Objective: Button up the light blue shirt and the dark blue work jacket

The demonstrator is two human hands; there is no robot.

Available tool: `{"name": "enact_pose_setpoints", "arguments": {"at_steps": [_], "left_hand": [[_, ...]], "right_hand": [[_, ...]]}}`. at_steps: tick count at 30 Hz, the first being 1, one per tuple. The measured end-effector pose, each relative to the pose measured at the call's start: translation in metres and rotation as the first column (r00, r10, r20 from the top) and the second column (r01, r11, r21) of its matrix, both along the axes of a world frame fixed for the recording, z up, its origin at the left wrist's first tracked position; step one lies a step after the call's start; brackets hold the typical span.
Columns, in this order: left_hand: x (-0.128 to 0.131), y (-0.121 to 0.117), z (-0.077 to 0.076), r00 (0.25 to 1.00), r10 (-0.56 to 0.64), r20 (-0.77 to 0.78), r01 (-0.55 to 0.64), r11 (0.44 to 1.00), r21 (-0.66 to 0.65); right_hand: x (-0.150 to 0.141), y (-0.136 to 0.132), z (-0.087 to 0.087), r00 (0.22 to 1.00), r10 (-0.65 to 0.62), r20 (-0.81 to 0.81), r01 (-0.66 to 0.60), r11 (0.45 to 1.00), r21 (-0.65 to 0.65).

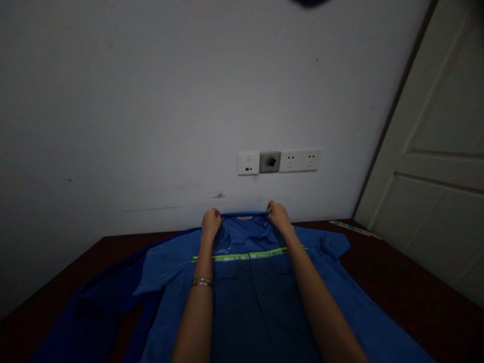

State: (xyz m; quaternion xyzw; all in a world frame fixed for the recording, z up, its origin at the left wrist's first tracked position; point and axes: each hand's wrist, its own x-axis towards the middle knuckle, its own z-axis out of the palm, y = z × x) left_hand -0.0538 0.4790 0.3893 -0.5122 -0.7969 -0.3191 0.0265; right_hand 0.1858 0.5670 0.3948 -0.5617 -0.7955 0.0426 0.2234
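Observation:
A blue short-sleeved work shirt [260, 297] with a yellow-green and silver reflective stripe across the chest lies spread out, front side up, its collar toward the wall. My left hand [210, 223] pinches the left end of the collar, fingers closed. At the collar's right end, my right hand [279, 217] grips the cloth in the same way. Between the two hands the collar edge is stretched straight, and a small white label shows inside the neck. Both sleeves reach out sideways, the right one creased. My forearms cover parts of the shirt front.
Darker blue clothing [98, 307] lies on the left, partly under the shirt. The dark red tabletop [378, 272] meets a pale wall with a row of sockets [298, 161]. A printed strip [355, 229] lies at the back right, near a white panelled door [434, 166].

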Motion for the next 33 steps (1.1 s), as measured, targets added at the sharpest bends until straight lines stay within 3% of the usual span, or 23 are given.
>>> {"name": "enact_pose_setpoints", "arguments": {"at_steps": [12,17,20,23,33], "left_hand": [[0.003,0.002,-0.002,0.999,-0.009,-0.038,0.008,1.000,-0.021],[0.025,0.003,0.004,0.965,-0.181,-0.188,0.190,0.981,0.031],[0.047,0.006,0.006,0.924,-0.314,-0.216,0.327,0.945,0.022],[0.063,0.009,0.004,0.903,-0.374,-0.213,0.380,0.925,-0.015],[0.056,0.014,0.000,0.918,-0.298,-0.262,0.313,0.950,0.016]], "right_hand": [[0.006,-0.002,0.015,0.996,0.078,0.050,-0.077,0.997,-0.030],[0.003,-0.007,0.022,0.986,0.128,0.104,-0.127,0.992,-0.019],[0.003,-0.010,0.025,0.981,0.152,0.117,-0.150,0.988,-0.025],[0.003,-0.010,0.025,0.980,0.167,0.111,-0.164,0.986,-0.033],[0.003,-0.004,0.020,0.970,0.224,0.093,-0.214,0.971,-0.105]]}}
